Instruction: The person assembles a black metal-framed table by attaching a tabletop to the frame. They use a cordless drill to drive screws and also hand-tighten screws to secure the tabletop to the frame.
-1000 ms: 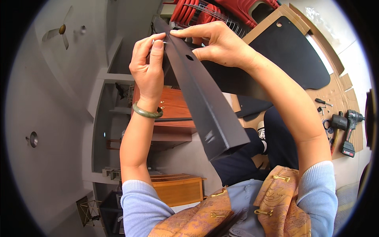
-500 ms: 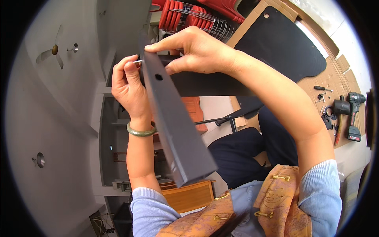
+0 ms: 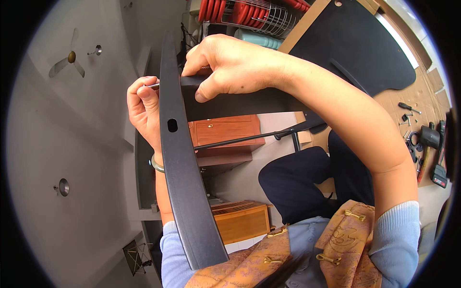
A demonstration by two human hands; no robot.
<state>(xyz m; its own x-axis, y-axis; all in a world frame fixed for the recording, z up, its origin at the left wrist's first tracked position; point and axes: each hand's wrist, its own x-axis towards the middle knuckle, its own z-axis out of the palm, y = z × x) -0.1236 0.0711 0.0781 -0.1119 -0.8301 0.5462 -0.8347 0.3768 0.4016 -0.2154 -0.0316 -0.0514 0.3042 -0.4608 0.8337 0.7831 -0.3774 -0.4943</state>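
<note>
A long dark panel [image 3: 185, 182] stands raised before the chest, the right hand [image 3: 230, 67] clamped on a crosspiece [image 3: 245, 103] meeting it — the left hand [image 3: 144, 108] pinches what looks like a small metal key [image 3: 152, 85]. Tools [image 3: 427, 144] lie on the floor.

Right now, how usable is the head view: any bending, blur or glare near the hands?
Head view: strong fisheye bending curves the dark panel; left hand and right hand look sharp; no glare there; the bright strip at top right is washed out.
</note>
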